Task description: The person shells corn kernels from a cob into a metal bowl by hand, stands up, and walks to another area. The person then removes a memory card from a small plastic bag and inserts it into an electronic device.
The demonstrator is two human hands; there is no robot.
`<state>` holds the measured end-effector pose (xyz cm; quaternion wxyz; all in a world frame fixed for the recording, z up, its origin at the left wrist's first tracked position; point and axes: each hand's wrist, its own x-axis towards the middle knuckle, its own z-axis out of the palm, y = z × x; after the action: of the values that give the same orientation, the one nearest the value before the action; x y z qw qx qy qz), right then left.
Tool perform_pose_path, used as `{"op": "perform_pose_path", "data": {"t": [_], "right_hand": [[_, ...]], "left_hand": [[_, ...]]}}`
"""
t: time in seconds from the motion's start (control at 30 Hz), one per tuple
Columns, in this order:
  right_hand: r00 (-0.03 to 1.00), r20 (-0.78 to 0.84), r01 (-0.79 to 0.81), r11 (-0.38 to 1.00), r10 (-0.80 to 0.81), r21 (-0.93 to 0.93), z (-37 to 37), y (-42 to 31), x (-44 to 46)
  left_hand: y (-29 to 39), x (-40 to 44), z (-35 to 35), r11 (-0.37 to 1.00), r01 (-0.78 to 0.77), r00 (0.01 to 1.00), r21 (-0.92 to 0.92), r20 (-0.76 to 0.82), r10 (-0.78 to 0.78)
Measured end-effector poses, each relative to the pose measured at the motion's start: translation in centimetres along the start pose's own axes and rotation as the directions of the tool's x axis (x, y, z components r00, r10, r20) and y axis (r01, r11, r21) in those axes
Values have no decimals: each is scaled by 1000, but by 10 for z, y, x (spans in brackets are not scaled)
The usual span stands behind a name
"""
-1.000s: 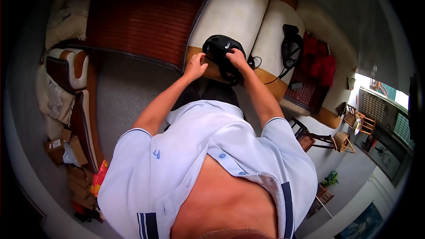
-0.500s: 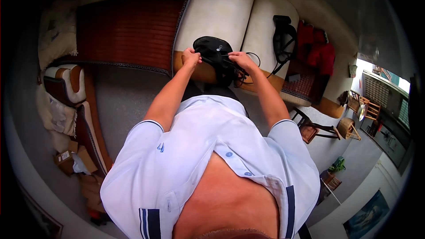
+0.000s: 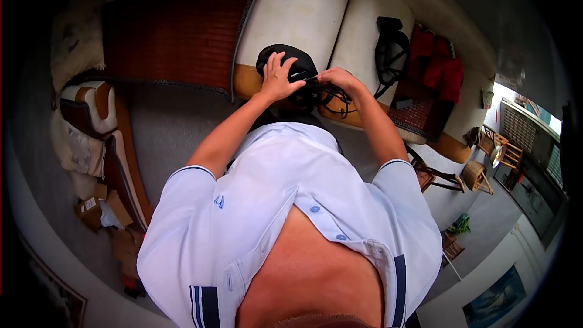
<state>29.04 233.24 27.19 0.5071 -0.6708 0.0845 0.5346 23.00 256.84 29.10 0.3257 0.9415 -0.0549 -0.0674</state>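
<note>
A black fabric bag (image 3: 303, 64) rests at the front edge of the sofa seat, close to my body. Spread over its front is my left hand (image 3: 279, 79), fingers apart and the palm against or just above the fabric. My right hand (image 3: 337, 78) is closed in a pinch at the bag's right side, on what looks like a black cord. Loops of thin black cord (image 3: 341, 106) hang below it over the sofa edge. Part of the bag is hidden behind my left hand, and the pinched end is too small to make out.
A black strapped item (image 3: 390, 51) lies on the right cushion, beside red cloth (image 3: 443, 79). To the left is a brown woven mat (image 3: 170, 36) on the sofa. A dark wooden chair (image 3: 428, 177) stands at right, and an opened cardboard box (image 3: 91, 212) sits far left.
My left hand has let go of the bag's left edge, moved right and spread over its front. My right hand stays near the cord, slightly shifted. The bag has tilted a little.
</note>
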Motion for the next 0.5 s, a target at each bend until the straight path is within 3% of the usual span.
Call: {"op": "perform_pose_path", "data": {"t": [0.07,0.17,0.27,0.33,0.4,0.47,0.5], "right_hand": [[998,56,-22,998,19,54,-3,-1,8],[986,63,-157,987,155,23,-5,-14,3],[981,112,-165,985,158,48,-10,-21,11],[983,136,158,935,-120,-318,-11,-17,26],[984,152,135,947,-94,-291,-14,-16,35],[982,176,116,957,-70,-267,-14,-26,30],[986,165,15,985,14,-170,-15,-34,24]], "left_hand": [[-12,-1,15,972,199,960,-124,226,-167],[-26,-6,24,993,94,938,-77,341,-62],[-30,-10,32,987,90,949,-136,311,-44],[-38,-1,33,964,164,922,-211,379,-74],[-41,0,33,928,245,889,-280,446,-100],[-37,-1,24,946,180,926,-271,372,-70],[-31,-4,22,972,112,959,-207,278,-52]]}}
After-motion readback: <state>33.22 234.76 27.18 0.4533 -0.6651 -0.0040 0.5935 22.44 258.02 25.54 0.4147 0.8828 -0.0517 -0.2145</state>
